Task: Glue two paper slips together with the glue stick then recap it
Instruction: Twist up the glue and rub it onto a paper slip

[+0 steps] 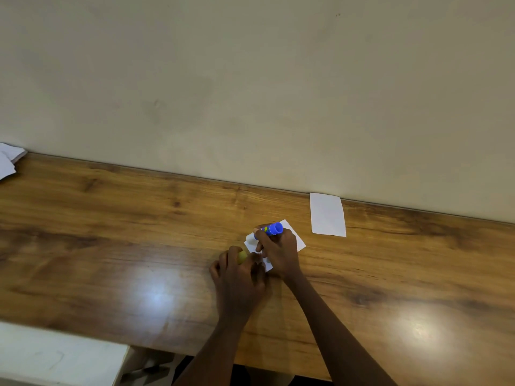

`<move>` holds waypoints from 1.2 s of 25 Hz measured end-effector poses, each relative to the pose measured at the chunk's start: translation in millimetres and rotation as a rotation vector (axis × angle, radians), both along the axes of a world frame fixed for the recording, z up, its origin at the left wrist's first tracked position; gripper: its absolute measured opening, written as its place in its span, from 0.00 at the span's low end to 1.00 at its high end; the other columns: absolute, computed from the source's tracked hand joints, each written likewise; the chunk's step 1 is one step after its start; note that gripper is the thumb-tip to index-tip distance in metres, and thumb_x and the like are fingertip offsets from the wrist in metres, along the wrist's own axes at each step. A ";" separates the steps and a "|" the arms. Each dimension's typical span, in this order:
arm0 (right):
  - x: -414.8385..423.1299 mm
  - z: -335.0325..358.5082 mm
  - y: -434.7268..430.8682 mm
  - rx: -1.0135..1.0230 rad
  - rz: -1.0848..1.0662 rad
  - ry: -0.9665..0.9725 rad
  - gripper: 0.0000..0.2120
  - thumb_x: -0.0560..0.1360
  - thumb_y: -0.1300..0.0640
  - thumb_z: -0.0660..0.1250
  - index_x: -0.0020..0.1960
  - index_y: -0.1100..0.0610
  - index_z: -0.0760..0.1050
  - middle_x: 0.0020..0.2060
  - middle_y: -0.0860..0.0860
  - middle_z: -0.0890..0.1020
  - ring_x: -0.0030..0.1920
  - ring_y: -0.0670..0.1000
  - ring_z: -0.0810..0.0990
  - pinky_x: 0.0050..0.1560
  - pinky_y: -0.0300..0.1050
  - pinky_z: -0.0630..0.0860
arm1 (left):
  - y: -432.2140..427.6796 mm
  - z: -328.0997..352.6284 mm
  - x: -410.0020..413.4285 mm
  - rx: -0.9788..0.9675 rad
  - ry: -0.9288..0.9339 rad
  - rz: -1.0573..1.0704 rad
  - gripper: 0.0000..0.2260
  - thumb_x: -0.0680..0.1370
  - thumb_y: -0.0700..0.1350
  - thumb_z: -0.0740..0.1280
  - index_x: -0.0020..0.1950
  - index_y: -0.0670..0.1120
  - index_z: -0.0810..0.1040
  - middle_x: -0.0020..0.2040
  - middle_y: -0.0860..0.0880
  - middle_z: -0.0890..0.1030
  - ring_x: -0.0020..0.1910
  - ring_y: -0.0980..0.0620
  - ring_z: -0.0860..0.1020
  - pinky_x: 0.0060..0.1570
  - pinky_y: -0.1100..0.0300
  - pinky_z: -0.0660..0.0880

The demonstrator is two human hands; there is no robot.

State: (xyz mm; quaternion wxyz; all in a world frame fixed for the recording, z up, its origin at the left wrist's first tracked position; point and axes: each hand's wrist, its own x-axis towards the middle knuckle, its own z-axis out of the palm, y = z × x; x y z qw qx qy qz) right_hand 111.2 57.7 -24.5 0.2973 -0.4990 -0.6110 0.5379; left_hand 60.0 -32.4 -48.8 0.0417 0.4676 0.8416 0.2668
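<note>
A white paper slip (296,237) lies on the wooden table (139,232), mostly covered by my hands. My right hand (278,253) grips an uncapped blue glue stick (272,229), tilted with its white tip down on the slip's left part. My left hand (239,277) holds a yellow-green cap (242,257) in its curled fingers and rests at the slip's near left edge. A second white slip (327,214) lies flat farther back to the right, against the wall.
Loose white papers (8,160) lie at the table's far left edge by the wall. A white surface (55,355) sits below the table's front edge at the lower left. The beige wall (250,93) bounds the table's far side.
</note>
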 end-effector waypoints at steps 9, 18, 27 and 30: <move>12.1 -6.8 9.2 0.009 0.160 -0.070 0.08 0.72 0.60 0.65 0.49 0.64 0.76 0.29 0.50 0.77 0.27 0.43 0.75 0.31 0.27 0.71 | -0.1 1.5 1.1 0.003 0.026 0.007 0.07 0.66 0.47 0.67 0.40 0.46 0.80 0.42 0.43 0.80 0.44 0.42 0.78 0.44 0.47 0.72; 38.7 -6.8 47.4 0.124 -0.006 -0.121 0.07 0.73 0.60 0.65 0.46 0.64 0.77 0.31 0.53 0.79 0.23 0.37 0.75 0.27 0.23 0.69 | 1.5 -2.1 0.6 -0.034 0.022 0.003 0.09 0.66 0.46 0.73 0.45 0.48 0.80 0.46 0.44 0.79 0.47 0.42 0.77 0.46 0.46 0.71; 48.6 -5.6 53.5 0.082 -0.112 -0.016 0.11 0.73 0.60 0.65 0.53 0.64 0.75 0.36 0.52 0.78 0.32 0.47 0.75 0.29 0.26 0.73 | 2.2 -4.8 -0.1 -0.038 0.029 0.002 0.10 0.66 0.47 0.73 0.45 0.48 0.80 0.46 0.44 0.80 0.48 0.42 0.77 0.46 0.47 0.71; 49.9 -5.7 38.5 0.141 -0.178 0.015 0.13 0.73 0.61 0.64 0.58 0.60 0.73 0.47 0.52 0.79 0.40 0.51 0.77 0.40 0.34 0.77 | 2.1 -6.3 -0.2 -0.029 0.045 0.005 0.09 0.66 0.46 0.73 0.45 0.48 0.80 0.46 0.44 0.80 0.48 0.43 0.77 0.46 0.47 0.71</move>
